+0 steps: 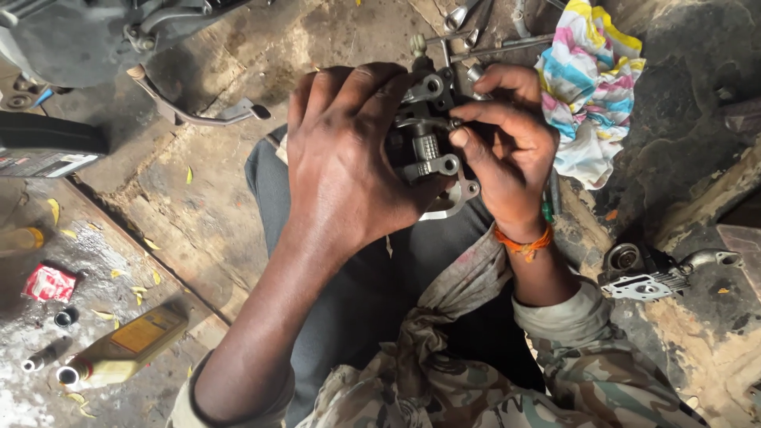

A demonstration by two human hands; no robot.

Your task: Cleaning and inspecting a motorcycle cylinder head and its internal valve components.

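Dark grey metal engine part with lugs and small gear (428, 131) held above lap, between both hands. Left hand (349, 166) wraps its side, fingers closed around it; right hand (507, 147) pinches small piece at its face. Long axis roughly upright in view, open face toward camera. Risk — oily grip slips, part drops onto stained concrete floor (198, 198) beside yellow oil bottle (127, 349), striped rag (590, 87).

- Beyond the metal engine part (432, 139), passage is blocked by scattered wrenches (476, 28).
- Right of it lies a crumpled cloth (590, 87).
- Left of it, bare floor (214, 190) is left open.
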